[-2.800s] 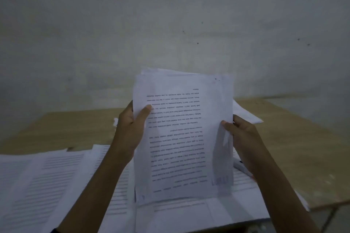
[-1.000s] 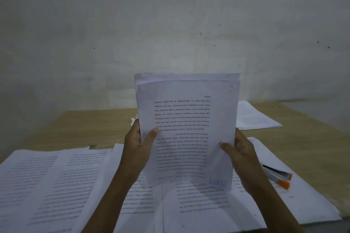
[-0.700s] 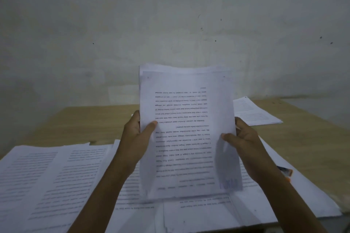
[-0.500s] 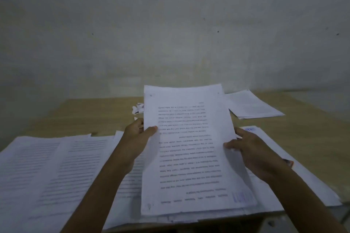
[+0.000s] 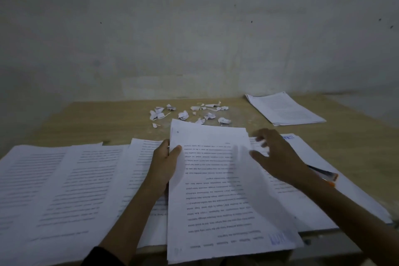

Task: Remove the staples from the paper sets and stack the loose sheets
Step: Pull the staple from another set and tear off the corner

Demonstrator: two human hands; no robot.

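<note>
Lying flat on the worktop, the sheaf of printed sheets runs lengthwise straight away from the person. Its near short edge hangs past the worktop's front edge and its far edge stops just short of the torn paper scraps.

The left hand pinches the sheaf's left long edge toward the far end, with the thumb on top and the other fingers tucked out of sight behind the edge. The right hand is at the opposite long edge, level with the left. Its fingers are spread and motion-blurred, holding nothing. Whether they touch the paper cannot be told.

So the sheaf lies between the two hands, gripped on one side only. A separate pile of sheets lies at the far right, beyond the right hand and well apart from the left. If the sheaf belongs on that pile, the right hand looks the nearer one to carry it, and the long axes already run roughly alike.

Overlapping printed pages fan out to the left, and more pages lie under the right forearm. An orange-tipped tool shows beside that wrist, too dim to identify.
</note>
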